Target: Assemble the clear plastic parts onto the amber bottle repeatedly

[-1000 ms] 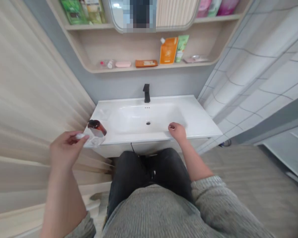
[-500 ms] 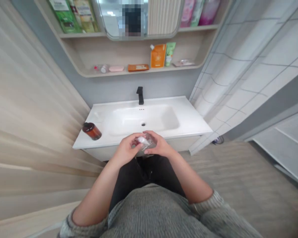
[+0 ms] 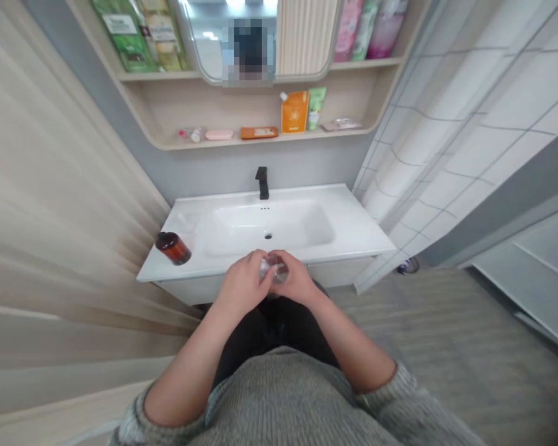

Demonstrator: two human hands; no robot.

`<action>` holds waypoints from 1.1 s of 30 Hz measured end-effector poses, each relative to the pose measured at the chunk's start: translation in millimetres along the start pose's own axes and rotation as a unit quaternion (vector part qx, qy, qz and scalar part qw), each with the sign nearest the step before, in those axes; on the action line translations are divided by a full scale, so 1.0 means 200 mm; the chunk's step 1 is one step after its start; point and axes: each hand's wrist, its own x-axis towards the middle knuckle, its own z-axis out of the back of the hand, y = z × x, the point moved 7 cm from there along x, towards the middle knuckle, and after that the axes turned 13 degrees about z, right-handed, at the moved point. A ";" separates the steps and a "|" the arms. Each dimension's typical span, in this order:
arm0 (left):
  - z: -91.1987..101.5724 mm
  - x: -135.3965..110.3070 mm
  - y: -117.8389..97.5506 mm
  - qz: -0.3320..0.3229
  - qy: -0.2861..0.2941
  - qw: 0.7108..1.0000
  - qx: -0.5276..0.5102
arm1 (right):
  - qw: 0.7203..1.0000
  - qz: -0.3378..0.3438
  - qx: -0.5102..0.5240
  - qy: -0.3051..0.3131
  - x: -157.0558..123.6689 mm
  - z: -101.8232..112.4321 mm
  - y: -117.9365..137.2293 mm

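Observation:
In front of the sink's edge, my left hand and my right hand meet around a small clear container. Its see-through wall shows between my fingers, with something whitish at its left side. My right hand is curled round the container's right side. Across its left side close the fingers and thumb of my left hand, hiding much of it. The exact kind of container is hard to make out. The white sink with its black faucet lies just beyond my hands.
An amber bottle with a black top leans or lies on the counter's left end. Above, the shelf carries an orange pouch, a green tube and small items. A curtain hangs at the left; a tiled wall stands right.
My left hand has turned over further across the container, covering more of it and its whitish part. Both hands have drawn closer together. The view has tilted slightly upward.

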 end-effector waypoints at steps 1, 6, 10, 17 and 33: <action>0.00 -0.01 0.00 -0.006 0.019 1.000 0.004 | 1.000 -0.003 0.002 -0.011 0.00 0.01 0.00; 0.01 0.03 0.06 0.032 0.058 0.997 0.030 | 1.000 0.000 -0.003 0.007 0.00 -0.01 0.02; 0.02 0.05 0.06 0.013 0.026 0.998 0.048 | 0.999 0.009 -0.011 0.030 0.00 -0.03 0.03; -0.01 0.03 0.07 0.028 0.047 0.998 0.018 | 0.998 0.030 -0.008 0.054 -0.03 -0.03 0.04; -0.04 0.03 0.05 -0.027 0.099 0.994 -0.039 | 0.997 0.042 -0.056 0.039 -0.04 0.02 0.07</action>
